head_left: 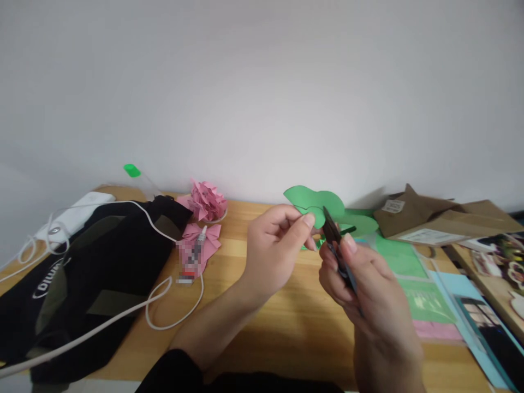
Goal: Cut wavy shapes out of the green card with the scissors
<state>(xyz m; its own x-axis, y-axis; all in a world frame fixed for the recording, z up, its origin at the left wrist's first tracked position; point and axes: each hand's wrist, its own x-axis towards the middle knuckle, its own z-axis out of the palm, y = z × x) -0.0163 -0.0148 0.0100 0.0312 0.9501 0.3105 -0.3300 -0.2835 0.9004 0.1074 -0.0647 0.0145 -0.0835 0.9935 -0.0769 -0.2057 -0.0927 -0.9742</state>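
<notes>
Over table, left hand, pinching paper

"How much of the scissors is hidden?"
"The lower part, mostly, inside the right hand. The left hand covers an edge of the green paper."
"And left of the hands?"
"The tube's markings are blurred out; the black bag is cut off."
"Right of them?"
"The phone is cut off too. The package label seems printed, but too small to read."
</notes>
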